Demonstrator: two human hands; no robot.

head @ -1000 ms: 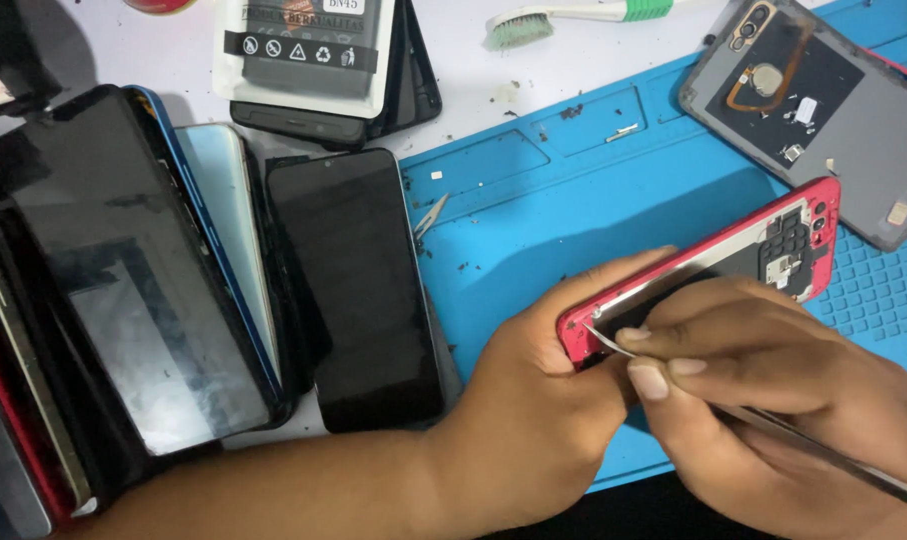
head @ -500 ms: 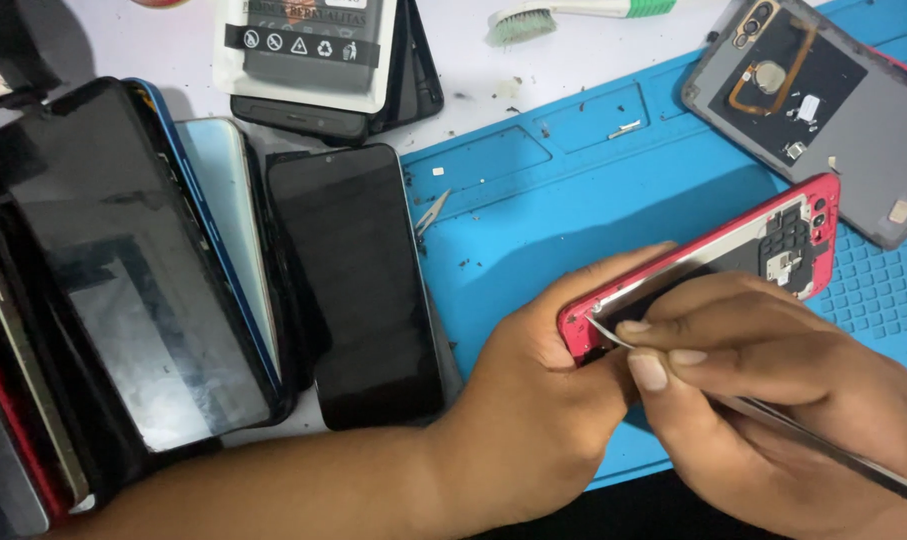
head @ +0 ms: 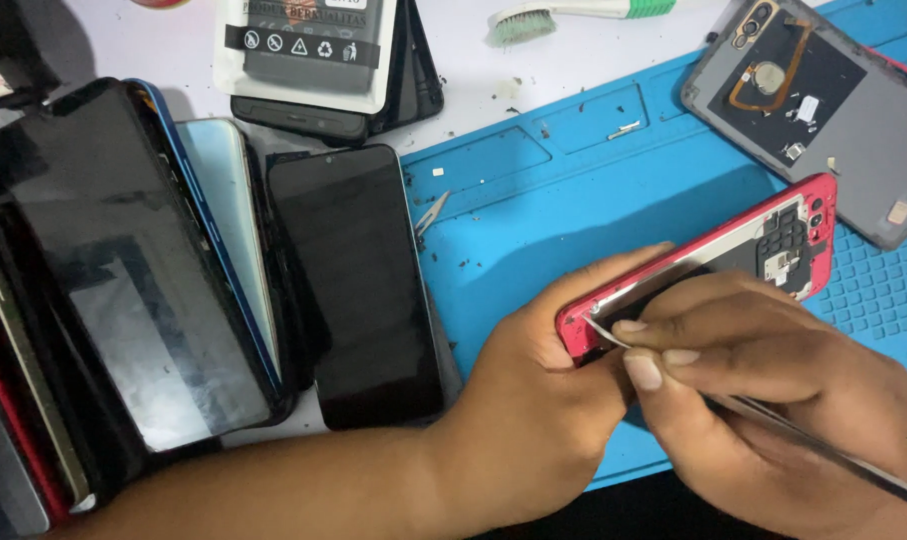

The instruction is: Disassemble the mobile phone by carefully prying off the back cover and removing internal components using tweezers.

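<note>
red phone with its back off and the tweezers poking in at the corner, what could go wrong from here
1. The metal tweezers in the right hand press into the corner of the red phone; a slip could scratch the exposed board.
2. The left hand grips only that same end, so the phone might twist on the blue mat.
3. Loose screws and bits lying on the mat could get swept away.
</note>
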